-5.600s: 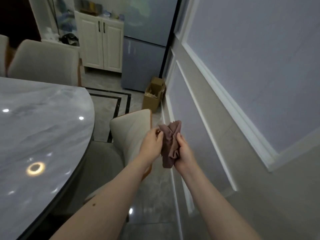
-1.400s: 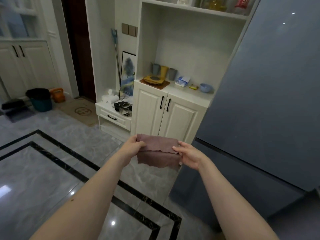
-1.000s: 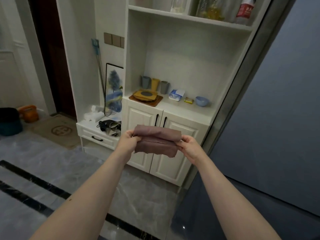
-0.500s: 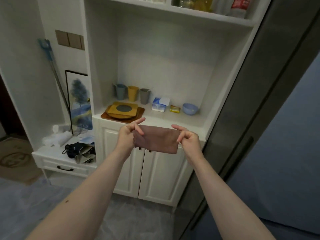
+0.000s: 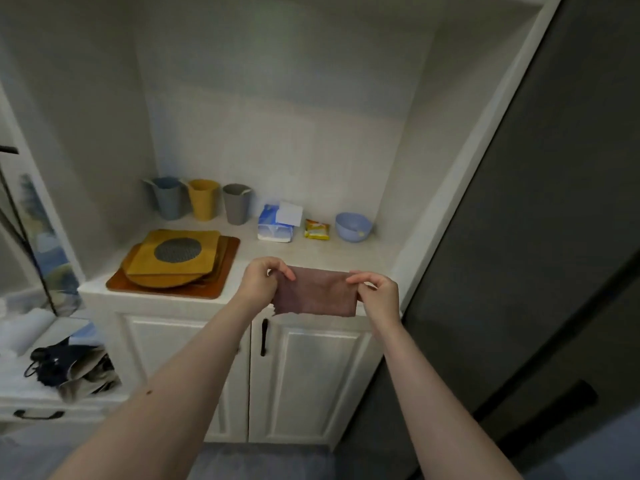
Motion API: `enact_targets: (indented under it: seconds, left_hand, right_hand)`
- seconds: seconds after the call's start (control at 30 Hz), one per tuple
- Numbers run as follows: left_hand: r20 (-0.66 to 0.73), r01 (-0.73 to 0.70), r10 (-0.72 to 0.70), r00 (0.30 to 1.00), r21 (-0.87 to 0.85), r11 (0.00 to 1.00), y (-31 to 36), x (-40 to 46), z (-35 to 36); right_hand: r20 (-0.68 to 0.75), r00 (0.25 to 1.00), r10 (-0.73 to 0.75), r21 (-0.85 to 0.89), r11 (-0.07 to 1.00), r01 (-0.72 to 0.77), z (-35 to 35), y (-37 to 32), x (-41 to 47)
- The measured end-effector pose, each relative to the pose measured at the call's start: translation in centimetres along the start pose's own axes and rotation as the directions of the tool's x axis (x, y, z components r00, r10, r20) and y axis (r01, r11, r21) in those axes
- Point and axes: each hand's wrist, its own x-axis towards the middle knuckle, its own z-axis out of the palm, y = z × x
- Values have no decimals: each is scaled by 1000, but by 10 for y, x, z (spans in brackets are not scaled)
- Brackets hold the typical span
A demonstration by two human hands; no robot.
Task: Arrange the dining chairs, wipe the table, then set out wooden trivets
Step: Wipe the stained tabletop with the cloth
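Behind folded cloth (image 5: pixel 317 292), counter edge (image 5: pixel 194 301) hidden.

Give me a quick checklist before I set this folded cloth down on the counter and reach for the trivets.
1. Cloth folded flat: ok.
2. Left hand and right hand each pinch a top corner: ok.
3. Bare counter just behind the cloth to lay it on: ok.
4. Trivets stacked on the brown tray, within view at left: ok.
5. A hand free to lift them: not ok, both hold the cloth.
6. Number of trivets in the stack: cannot tell.
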Motion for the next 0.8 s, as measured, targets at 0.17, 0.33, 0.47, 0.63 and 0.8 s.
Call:
enact_targets:
  seconds: [0.17,0.33,0.47,0.63,0.8]
  left_hand:
    - [197,47,-49,979,12,999,-11,72,36]
    - [394,209,-173,903,-52,976,-3,147,77]
    - [488,-1,-52,871,108,994,0,188,121]
    - [563,-226,71,823,209,951,-3,208,177]
    - [670,-463,182,719,267,845,-10,215,214]
  right_hand:
    - [-86,986,141,-48,988,-145,-6,23,45]
    - [-129,929,346,57,938,-341,-16,30,80]
    - [-192,863,467,149,883,-445,-30,38,93]
    - [-322,791,520,205,854,-479,-36,50,87]
    - [-409,759,506,197,861,-468,-23,66,87]
